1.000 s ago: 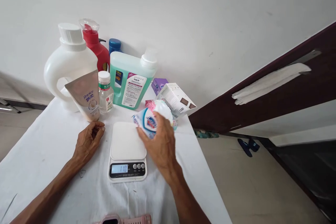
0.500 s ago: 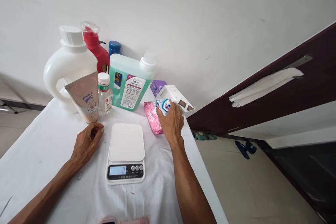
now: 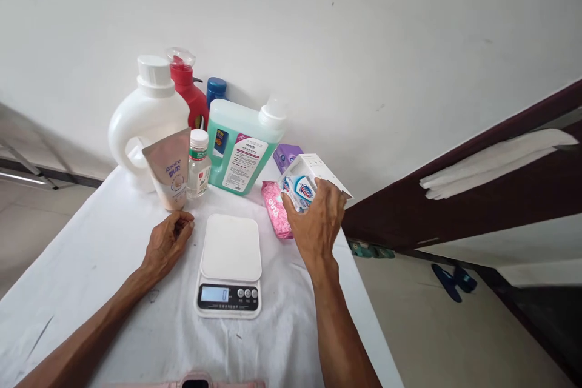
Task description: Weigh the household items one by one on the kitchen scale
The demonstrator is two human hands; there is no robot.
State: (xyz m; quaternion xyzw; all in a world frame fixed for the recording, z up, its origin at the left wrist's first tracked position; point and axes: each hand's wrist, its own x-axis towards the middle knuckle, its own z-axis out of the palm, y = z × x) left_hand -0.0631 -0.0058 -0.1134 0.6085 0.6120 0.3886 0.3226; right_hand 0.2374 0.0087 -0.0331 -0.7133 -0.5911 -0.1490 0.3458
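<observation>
A white kitchen scale (image 3: 230,253) sits on the white-covered table (image 3: 91,267), its platform bare and its display lit. My right hand (image 3: 318,227) is to the right of the scale, fingers around a white and blue wrapped packet (image 3: 300,189), held at the pink packet (image 3: 276,213) and the white carton (image 3: 318,171). My left hand (image 3: 167,241) rests on the cloth left of the scale, fingers loosely curled, holding nothing, just in front of a beige tube (image 3: 169,167).
At the back stand a white jug (image 3: 145,115), a red bottle (image 3: 188,94), a blue cap (image 3: 216,88), a green jug (image 3: 243,145), a small clear bottle (image 3: 199,163) and a purple box (image 3: 287,155). A dark door (image 3: 477,200) stands right; a pink object (image 3: 195,382) lies at the near edge.
My right hand carried the white and blue packet from above the scale to the right, beside the carton. The scale's reading dropped to 0. My left hand stayed put.
</observation>
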